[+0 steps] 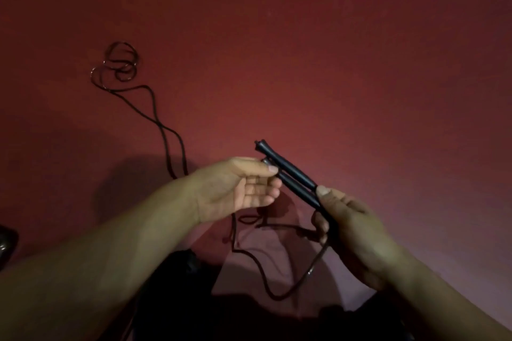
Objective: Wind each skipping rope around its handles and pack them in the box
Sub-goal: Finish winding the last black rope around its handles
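Black plastic handles (288, 174), two of them, lie side by side as a pair, tilted from upper left to lower right, held up above a dark red floor (304, 50). Right hand (352, 232) grips the lower end of the pair, thumb on top, fingers curled under them. Left hand (241, 185) is beside the upper end, palm turned toward the right, fingers mostly straight and slightly blurred; thumb tip touches the nearer handle close to its top, and the fingers do not wrap it. Thin dark rope (155, 116) runs out from behind the left wrist, crosses over itself on the floor and ends in a loose coil of several loops at upper left, well apart from the hands. Another stretch of the rope hangs from under the right hand in a slack loop down toward the bottom centre, then rises again below the left hand. Dim light, so the rope ends at the handles are hard to make out. Dark shiny object (7, 246) cut off at the left edge, cannot tell what it is.
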`<state>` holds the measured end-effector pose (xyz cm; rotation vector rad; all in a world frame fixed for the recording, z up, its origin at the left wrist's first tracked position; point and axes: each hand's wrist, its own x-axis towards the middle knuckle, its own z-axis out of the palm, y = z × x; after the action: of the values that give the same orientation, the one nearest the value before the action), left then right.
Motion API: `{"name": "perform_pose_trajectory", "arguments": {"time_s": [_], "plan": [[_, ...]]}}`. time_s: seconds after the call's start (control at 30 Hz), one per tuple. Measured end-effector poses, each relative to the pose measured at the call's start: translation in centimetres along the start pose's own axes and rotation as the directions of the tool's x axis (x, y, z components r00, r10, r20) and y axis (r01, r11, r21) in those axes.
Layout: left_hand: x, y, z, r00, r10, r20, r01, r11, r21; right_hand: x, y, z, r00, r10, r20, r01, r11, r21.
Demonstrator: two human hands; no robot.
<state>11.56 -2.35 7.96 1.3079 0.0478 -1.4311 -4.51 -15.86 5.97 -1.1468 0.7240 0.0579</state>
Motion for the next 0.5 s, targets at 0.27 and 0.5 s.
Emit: {"name": "perform_pose_trajectory", "arguments": {"time_s": [0.27, 0.5], "plan": [[-5.5, 1.9, 7.9, 0.974, 0.220, -0.055, -0.202, 0.953, 0.227, -3.9, -9.5, 2.6, 0.977, -0.179, 0.116, 0.195, 0.969, -0.154], [-17.7, 9.5, 13.6, 0.870, 0.491, -0.048, -0.467, 0.851, 0.239, -13.6, -20.7, 5.4, 0.937, -0.253, 0.239, 0.334, 0.848, -0.412]]}}
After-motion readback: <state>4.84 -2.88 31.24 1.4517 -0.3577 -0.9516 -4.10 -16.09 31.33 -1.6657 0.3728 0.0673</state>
